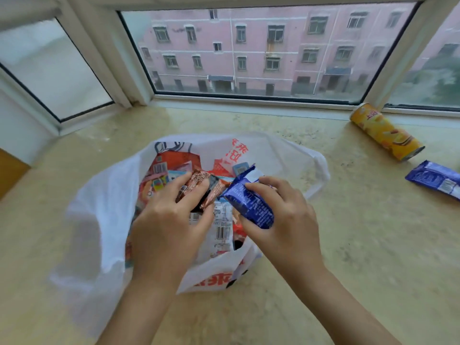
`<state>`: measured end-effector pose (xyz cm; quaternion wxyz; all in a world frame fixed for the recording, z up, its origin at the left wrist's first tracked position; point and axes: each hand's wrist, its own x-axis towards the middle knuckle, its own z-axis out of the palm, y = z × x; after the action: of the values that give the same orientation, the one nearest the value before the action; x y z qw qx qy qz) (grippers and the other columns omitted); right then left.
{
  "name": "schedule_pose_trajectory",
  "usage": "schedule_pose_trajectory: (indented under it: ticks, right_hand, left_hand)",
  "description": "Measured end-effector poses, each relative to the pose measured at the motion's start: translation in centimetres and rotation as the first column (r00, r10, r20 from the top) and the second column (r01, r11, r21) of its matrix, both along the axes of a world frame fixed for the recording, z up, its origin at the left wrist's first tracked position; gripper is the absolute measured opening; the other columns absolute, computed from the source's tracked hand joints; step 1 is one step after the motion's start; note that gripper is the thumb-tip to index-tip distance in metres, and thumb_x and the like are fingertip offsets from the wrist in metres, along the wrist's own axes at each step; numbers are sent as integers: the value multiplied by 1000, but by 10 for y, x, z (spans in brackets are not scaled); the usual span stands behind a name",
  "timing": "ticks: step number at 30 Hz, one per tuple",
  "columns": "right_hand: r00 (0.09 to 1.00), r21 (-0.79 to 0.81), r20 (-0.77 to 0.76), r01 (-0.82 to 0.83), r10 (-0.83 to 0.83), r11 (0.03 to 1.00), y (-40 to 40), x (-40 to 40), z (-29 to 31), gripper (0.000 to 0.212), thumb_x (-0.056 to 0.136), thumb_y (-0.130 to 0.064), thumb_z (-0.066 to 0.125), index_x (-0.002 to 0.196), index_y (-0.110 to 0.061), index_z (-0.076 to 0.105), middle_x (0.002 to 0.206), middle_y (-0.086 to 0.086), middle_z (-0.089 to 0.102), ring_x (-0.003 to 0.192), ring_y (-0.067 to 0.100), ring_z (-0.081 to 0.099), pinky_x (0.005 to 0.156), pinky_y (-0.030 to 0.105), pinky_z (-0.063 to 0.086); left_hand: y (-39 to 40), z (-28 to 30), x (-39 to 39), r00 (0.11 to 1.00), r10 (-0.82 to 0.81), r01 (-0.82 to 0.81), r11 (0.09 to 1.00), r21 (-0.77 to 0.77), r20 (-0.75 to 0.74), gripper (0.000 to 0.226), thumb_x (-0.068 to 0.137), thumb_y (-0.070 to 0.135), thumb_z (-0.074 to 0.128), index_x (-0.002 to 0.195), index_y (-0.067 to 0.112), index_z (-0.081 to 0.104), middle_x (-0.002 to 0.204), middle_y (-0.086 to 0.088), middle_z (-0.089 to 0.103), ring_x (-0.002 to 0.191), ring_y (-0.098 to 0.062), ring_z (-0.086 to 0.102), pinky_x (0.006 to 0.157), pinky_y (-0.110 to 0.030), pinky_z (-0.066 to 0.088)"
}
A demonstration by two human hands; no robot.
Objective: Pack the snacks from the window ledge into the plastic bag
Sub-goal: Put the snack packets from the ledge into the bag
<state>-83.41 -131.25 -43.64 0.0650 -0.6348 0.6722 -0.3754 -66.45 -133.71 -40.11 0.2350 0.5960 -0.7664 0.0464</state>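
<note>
- The plastic bag (99,220) is translucent white with red printed characters and a dark blue drawing.
- The packet (251,205) gripped by the right hand (286,220) is deep blue with fine white print and a white inner flap.
- The packet (199,188) under the left hand (169,227) is reddish-brown with a black patch and a barcode.
- The snacks inside the bag (221,227) are red, white and pale blue, with black barcodes.
- The crisp tube (385,133) is orange-yellow with red lettering.
- The wrapper on the ledge (435,180) is blue with white print.
- The window ledge (348,220) is cream marble with faint dark speckles.
- The building outside (261,46) is pink.
</note>
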Motion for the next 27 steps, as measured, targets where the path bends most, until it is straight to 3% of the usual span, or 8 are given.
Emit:
schedule_pose_trajectory:
  ticks: [8,11,14,16,17,21,24,27]
  right_hand:
    - [995,170,95,-9,-7,985,-58,48,-12,50,76,-47,69,123,-33,57,121,-7,54,105,19,55,82,42,49]
    - [996,238,56,-85,74,968,-74,61,-21,54,88,-52,57,136,-28,49,139,0,47,123,23,44,100,42,40]
    - [978,372,-73,-155,196,915,-78,66,-28,56,98,-53,31,150,-31,24,160,3,14,146,25,6,116,54,12]
    - [958,458,-135,-167,254,873,-77,62,-29,58,98,-54,20,152,-36,7,161,-2,-7,146,21,-17,116,55,-6]
    - [950,464,-163,-165,267,870,-75,59,-28,60,97,-56,17,152,-36,2,160,-4,-12,145,20,-21,115,55,-10]
    - [947,361,-217,-147,236,921,-62,39,-27,68,90,-62,4,152,-35,4,161,-1,-5,147,21,-14,114,55,-5]
    - [964,296,-204,-104,170,950,-49,17,-27,65,92,-57,17,151,-31,20,161,3,11,148,24,4,115,56,8]
    - [978,221,-190,-42,85,974,-34,-15,-26,59,91,-50,35,143,-23,42,152,8,35,140,29,31,110,56,29]
  left_hand:
    - [-40,-18,40,994,102,-102,995,11,34,21,79,24,76,100,21,76,100,-3,70,75,-28,64,51,-29,46]
    - [-51,-36,49,988,93,-96,995,19,119,31,86,32,67,115,22,71,118,-9,66,97,-32,64,69,-37,52]
    - [-50,-47,55,952,15,-89,969,231,304,69,91,63,14,149,29,30,154,-8,32,140,-26,33,106,-43,34]
    - [-48,-55,57,958,-22,-75,944,322,285,80,80,73,-8,150,33,-5,161,-2,-1,148,-18,2,115,-42,11]
    - [-48,-56,56,964,-26,-63,945,322,265,80,79,74,-11,149,33,-11,161,-1,-6,147,-17,-4,115,-41,6]
    - [-44,-45,32,956,-41,-25,975,220,290,81,91,70,2,152,21,22,157,-8,23,144,-25,23,112,-49,22]
    - [-38,-37,4,969,-111,69,979,189,222,74,92,66,17,146,19,36,151,-9,36,137,-26,37,107,-46,33]
    - [-31,-33,-27,970,-170,148,980,133,174,61,92,56,35,138,18,48,132,-10,55,119,-27,54,93,-42,46]
